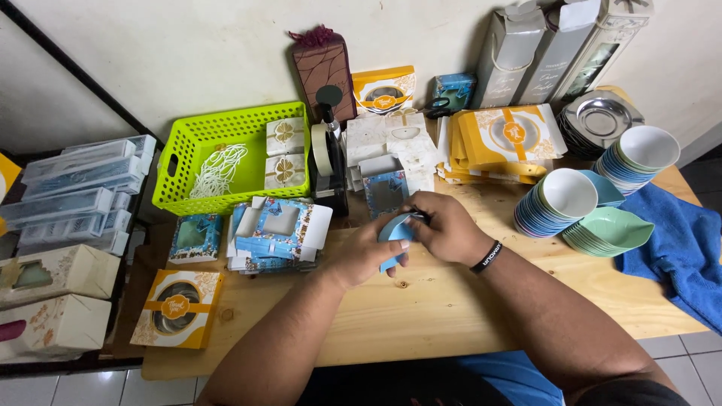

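Note:
Over the middle of the wooden table (421, 316), my left hand (362, 252) and my right hand (445, 225) together hold a small light-blue leaf-shaped dish (392, 230). The left hand grips it from below and the left. The right hand, with a black wristband (487, 257), covers its top right edge. Just behind the hands stands a small blue patterned window box (386, 192). Left of the hands lies a stack of flat blue window boxes (277, 229).
A lime green basket (197, 139) holds white cords and two small white boxes. A black tape dispenser (329, 162) stands beside it. Stacks of bowls (560, 203), green leaf dishes (611, 229), a blue cloth (681, 248) lie right. Orange flat boxes (511, 139) sit behind.

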